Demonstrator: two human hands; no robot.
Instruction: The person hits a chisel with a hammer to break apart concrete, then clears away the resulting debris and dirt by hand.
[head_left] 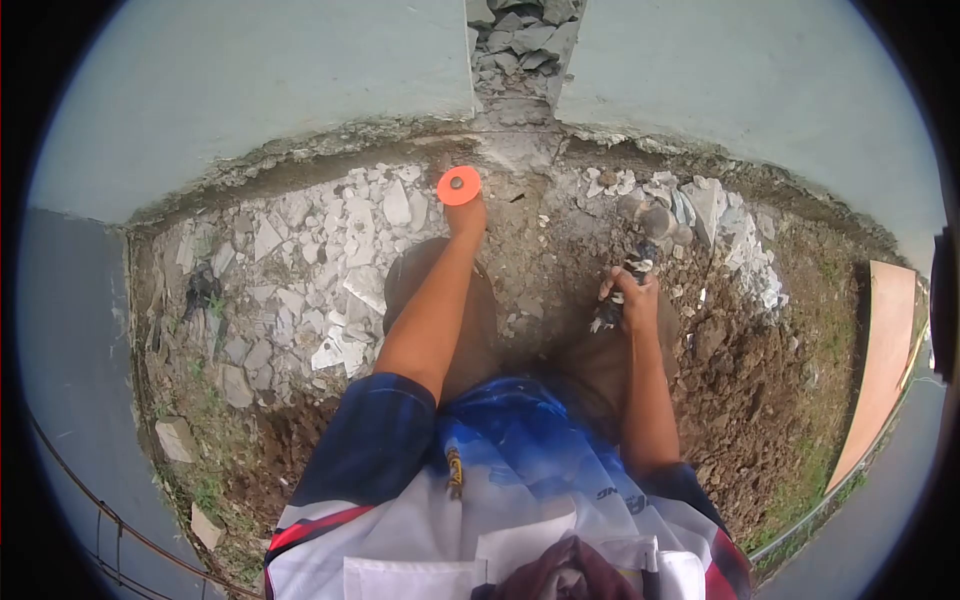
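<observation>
My left hand (466, 216) is closed around a chisel with a round orange hand guard (459, 186). The guard hides most of my fingers, and the metal end in its middle faces up toward me. The blade is out of sight. In my right hand (636, 298) is a short-handled hammer (656, 222), its grip wrapped in black and pale strips. The hammer's head is over the ground to the right, apart from the chisel. Ahead of both hands, a vertical gap with broken grey masonry (516, 45) runs up through the pale wall (350, 70).
White and grey rubble (340, 235) covers the ground at left, and more broken pieces (735, 230) lie at right. Loose brown soil (740, 370) is beside my legs. A flat tan board (880, 355) leans at far right. Thin metal rods (115, 515) cross the lower left.
</observation>
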